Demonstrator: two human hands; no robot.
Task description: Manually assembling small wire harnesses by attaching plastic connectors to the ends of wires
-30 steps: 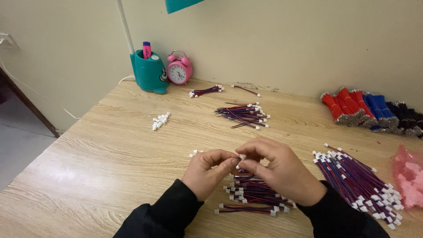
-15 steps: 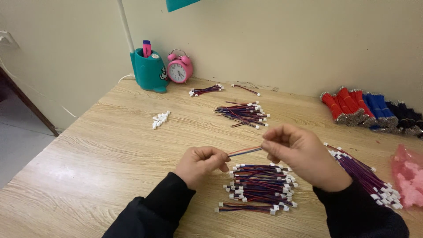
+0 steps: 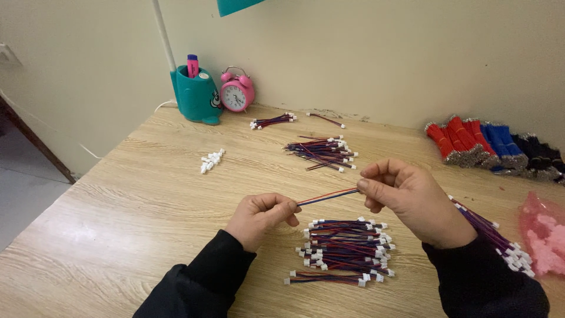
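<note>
Red and blue strands make up the short wire lead (image 3: 327, 196) now stretched taut between the two hands, above the near middle of the wooden table (image 3: 118, 194). A second ago the hands were pressed together over the pile, fingers working at something between them; since then they have drawn apart, and the lead spans the gap. That suggests the fiddly part on this piece is finished and it is being pulled straight. The left hand (image 3: 259, 217) is closed in a loose fist around the lead's left end, which is hidden inside it. The right hand (image 3: 406, 200) pinches the right end between thumb and forefinger, the other fingers curled. Just below lies a stack of finished leads (image 3: 344, 250) with white plugs at both ends. Another bundle (image 3: 491, 235) lies partly under the right wrist, and a smaller heap (image 3: 322, 152) farther off. Loose white connectors (image 3: 212, 160) sit far left.
</note>
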